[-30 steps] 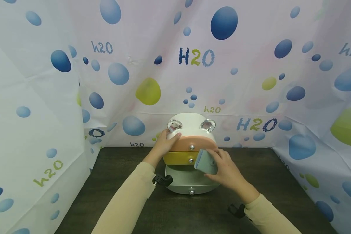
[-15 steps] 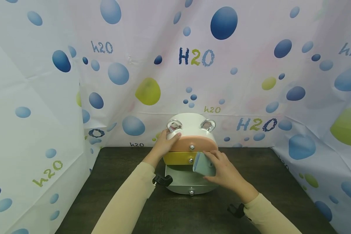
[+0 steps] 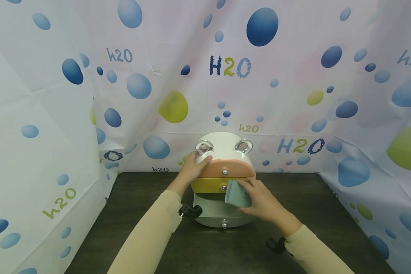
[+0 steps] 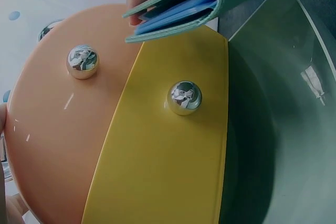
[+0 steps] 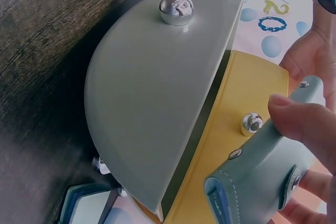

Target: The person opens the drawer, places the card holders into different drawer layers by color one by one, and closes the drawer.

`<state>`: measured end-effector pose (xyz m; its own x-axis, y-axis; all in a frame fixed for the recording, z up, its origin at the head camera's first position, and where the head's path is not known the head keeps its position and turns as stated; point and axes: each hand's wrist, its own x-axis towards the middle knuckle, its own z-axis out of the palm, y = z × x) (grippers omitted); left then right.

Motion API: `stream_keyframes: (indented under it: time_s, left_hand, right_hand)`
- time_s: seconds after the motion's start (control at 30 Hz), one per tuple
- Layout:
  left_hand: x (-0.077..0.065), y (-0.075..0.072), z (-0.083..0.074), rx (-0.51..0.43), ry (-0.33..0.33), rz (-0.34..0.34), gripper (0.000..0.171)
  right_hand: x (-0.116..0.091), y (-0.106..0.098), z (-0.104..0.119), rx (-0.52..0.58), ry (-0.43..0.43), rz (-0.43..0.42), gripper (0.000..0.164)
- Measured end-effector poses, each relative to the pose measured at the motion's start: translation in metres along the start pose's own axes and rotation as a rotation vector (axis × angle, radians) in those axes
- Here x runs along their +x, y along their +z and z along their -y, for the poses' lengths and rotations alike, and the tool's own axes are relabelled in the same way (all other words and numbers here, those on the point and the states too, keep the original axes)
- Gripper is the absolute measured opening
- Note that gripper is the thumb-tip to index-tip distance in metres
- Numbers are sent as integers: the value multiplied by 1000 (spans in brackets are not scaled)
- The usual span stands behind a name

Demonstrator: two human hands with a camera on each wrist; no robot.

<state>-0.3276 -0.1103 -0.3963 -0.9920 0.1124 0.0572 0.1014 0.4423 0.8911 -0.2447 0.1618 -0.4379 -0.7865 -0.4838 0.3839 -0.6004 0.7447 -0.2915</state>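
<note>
A small storage box [image 3: 222, 146] with a white top and silver ear-like rings stands at the centre of the head view. It has a peach drawer [image 3: 214, 168], a yellow drawer [image 3: 205, 185] and, lowest, a green drawer [image 3: 212, 220] pulled out. My left hand [image 3: 190, 169] grips the box's upper left side, thumb on the front. Between the thumb and fingers of my right hand [image 3: 264, 199] is a pale green card holder [image 3: 237, 195], tilted above the open green drawer. Blue sleeves show inside it in the left wrist view, and a snap strap in the right wrist view.
The box stands on a dark wooden table [image 3: 140, 220]. Behind it hangs a white cloth [image 3: 198, 95] printed with blue and green drops. Each forearm wears a black wristband, the left wristband [image 3: 190, 210] close beside the green drawer.
My right hand has moved slightly down and to the left with the card holder, bringing it lower over the open green drawer. The left hand stays on the box.
</note>
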Motion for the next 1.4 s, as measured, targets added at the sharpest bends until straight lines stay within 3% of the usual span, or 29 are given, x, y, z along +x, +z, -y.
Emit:
stream_keyframes:
  time_s: [1.0, 1.4]
  left_hand:
    - [0, 1, -1, 6, -9, -13, 93]
    - [-1, 1, -1, 15, -8, -15, 93]
  right_hand:
    - [5, 2, -1, 55, 12, 177, 99]
    - [5, 3, -2, 49, -55, 187, 99]
